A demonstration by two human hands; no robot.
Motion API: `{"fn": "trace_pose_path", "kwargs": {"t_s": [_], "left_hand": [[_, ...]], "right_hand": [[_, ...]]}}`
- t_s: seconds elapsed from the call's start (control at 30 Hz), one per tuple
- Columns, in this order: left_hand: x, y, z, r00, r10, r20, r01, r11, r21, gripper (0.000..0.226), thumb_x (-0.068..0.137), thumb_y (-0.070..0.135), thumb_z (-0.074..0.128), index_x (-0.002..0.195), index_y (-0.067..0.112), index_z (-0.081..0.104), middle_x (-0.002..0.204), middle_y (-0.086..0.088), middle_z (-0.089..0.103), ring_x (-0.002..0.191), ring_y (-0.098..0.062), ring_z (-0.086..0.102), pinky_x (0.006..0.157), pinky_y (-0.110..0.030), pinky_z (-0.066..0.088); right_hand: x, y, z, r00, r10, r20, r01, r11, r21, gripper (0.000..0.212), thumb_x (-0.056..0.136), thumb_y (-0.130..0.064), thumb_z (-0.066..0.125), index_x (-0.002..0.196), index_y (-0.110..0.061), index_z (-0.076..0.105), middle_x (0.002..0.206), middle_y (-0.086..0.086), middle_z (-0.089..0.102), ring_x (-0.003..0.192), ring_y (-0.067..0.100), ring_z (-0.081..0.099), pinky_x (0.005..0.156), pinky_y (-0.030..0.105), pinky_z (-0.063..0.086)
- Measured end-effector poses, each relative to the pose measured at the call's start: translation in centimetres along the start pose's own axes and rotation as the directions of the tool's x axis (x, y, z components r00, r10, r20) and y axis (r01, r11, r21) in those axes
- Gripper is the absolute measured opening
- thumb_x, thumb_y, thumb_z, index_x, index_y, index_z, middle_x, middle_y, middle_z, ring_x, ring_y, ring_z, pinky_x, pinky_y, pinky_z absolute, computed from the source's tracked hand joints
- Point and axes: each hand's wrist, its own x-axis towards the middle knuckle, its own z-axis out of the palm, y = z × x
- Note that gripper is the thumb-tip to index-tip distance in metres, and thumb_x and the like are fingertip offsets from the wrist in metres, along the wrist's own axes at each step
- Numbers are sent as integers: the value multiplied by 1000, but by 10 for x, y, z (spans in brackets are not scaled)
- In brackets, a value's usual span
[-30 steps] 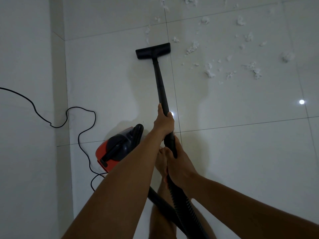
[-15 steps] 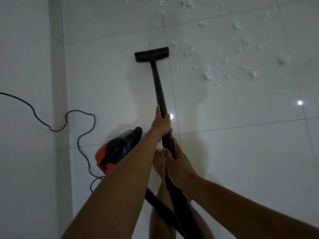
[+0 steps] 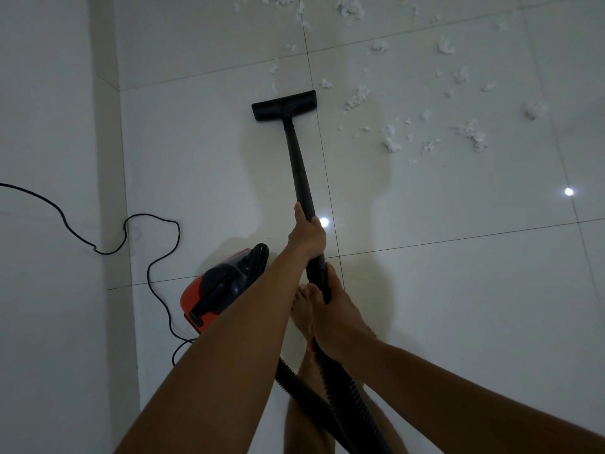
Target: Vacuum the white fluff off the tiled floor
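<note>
Nozzle (image 3: 284, 105) barely shifted, left hand (image 3: 307, 237), right hand (image 3: 337, 319) grip wand (image 3: 299, 168), fluff (image 3: 357, 98) seemingly beside

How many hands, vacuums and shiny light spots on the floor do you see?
Hands: 2, left hand and right hand, both gripping the wand
Vacuum cleaner: 1
Light spots: 2
Total: 5

We see the flat black floor nozzle (image 3: 284, 105) at upper centre, scattered white fluff (image 3: 393, 144) to its right, and the red canister vacuum (image 3: 216, 296) at lower left.
</note>
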Motion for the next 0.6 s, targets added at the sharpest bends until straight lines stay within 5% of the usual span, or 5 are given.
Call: {"fn": "trace_pose_path", "kwargs": {"t_s": [0.33, 0.6], "left_hand": [[3, -1, 2, 1000, -19, 5, 19, 998, -62, 64, 109, 32, 28, 160, 36, -11, 136, -19, 56, 110, -34, 64, 102, -51, 51], [10, -5, -9, 999, -21, 37, 23, 998, -58, 65, 109, 31, 28, 159, 41, -13, 112, -17, 60, 79, -23, 58, 94, -50, 56]], "right_hand": [[2, 3, -2, 1000, -13, -1, 13, 1000, 8, 59, 107, -40, 42, 153, -57, 10, 81, 13, 66, 33, 5, 54, 38, 20, 47], [15, 7, 13, 1000, 14, -25, -13, 1000, 22, 59, 106, -45, 41, 149, -64, 6, 93, 11, 68, 35, 6, 55, 40, 21, 49]]}}
